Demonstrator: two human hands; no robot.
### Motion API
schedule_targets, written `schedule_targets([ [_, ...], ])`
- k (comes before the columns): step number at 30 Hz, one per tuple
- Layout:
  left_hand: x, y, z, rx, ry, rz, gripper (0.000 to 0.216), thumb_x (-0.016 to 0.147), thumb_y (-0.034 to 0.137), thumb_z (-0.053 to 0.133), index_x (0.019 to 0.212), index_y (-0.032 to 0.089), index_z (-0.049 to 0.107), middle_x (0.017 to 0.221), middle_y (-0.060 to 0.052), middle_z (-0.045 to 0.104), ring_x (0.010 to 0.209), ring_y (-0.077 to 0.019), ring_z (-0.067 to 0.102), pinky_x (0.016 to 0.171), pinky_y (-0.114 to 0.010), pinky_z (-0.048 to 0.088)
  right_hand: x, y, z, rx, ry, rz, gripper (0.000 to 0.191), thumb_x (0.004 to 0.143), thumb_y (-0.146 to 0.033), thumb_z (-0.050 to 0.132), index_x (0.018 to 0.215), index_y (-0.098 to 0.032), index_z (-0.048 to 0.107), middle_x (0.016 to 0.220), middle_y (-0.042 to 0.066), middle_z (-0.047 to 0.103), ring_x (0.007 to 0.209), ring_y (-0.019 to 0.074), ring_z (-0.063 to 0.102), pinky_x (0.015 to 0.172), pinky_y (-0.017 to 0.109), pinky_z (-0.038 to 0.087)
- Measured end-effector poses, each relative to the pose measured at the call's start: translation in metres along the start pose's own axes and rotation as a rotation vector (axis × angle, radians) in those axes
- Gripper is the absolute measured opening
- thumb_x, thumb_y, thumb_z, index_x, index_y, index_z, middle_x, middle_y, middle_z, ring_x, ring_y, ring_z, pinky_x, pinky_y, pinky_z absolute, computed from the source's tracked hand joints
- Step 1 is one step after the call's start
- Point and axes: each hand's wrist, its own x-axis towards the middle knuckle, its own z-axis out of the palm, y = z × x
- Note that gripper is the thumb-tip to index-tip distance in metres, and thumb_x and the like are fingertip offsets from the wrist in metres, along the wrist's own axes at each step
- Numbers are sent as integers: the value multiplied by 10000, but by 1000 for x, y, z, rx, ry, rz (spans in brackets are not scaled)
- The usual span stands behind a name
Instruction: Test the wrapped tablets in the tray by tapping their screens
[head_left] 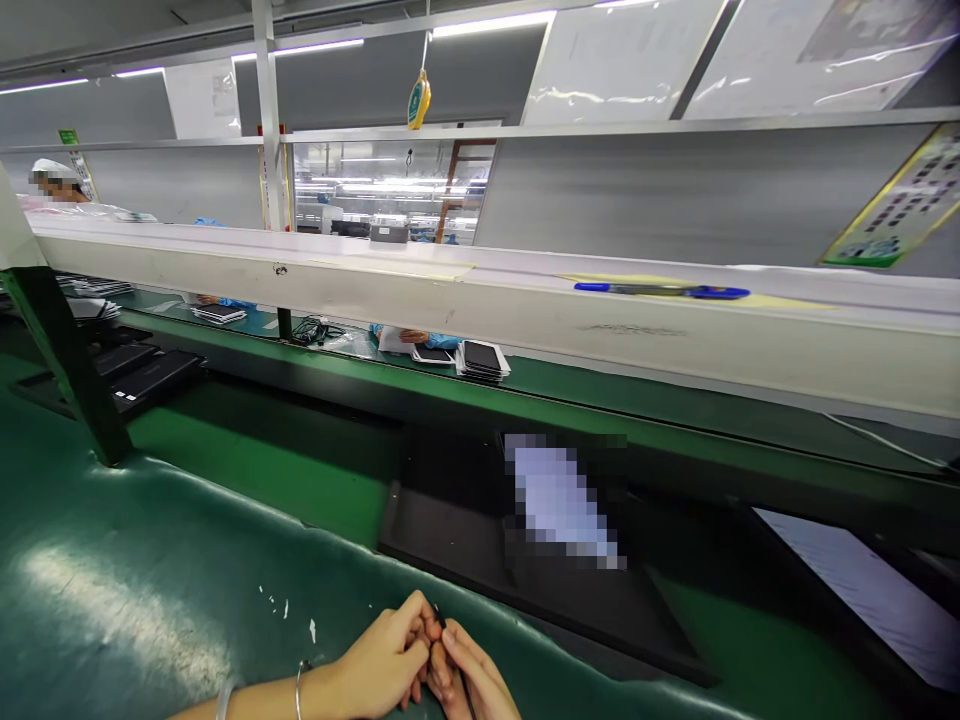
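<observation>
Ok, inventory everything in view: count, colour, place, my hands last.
Shelf: one, white, across middle
Pen: one, blue, on shelf
Hanging device: one, yellow, above
Workbench: one, green, foreground
Tray: one, black, centre
Bright panels: two, pale, centre and right
Flat devices: several, black, left
Stacked devices: several, dark, far bench
Notices: several, yellow-edged, beyond shelf
Co-workers: at least two, blue-sleeved, beyond shelf
Slim item: one, black, held
Bangles: two, pale, left arm
Left hand: one, bare, bottom
Right hand: one, bare, bottom

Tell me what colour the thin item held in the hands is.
The thin item looks black; it shows best in the head view.
</observation>
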Motion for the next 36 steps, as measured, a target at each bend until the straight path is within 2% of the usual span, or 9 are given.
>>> schedule_targets([
  [19,-2,-1,-2,3,-10,1,214,999,405,456,1003,192,465,771,-34,675,449,-85,491,326,-124,346,3,8,-7,-20,14,-9,283,958,-430,811,905,-160,739,628,1,469,564,144,360,622,302,466],
  [30,0,-2,-4,25,-2,-4,178,970,366,464,1006,192,460,757,-24,656,442,-87,484,317,-126,346,-2,-9,25,-51,94,9,368,898,-487,880,882,-149,737,636,0,462,577,137,352,622,294,453],
  [36,0,-4,-5,21,-9,1,162,978,358,462,1008,199,454,769,-20,662,442,-88,479,327,-133,352,-2,-9,25,-49,94,9,365,900,-475,882,874,-143,732,633,-3,463,581,139,377,614,271,424],
])
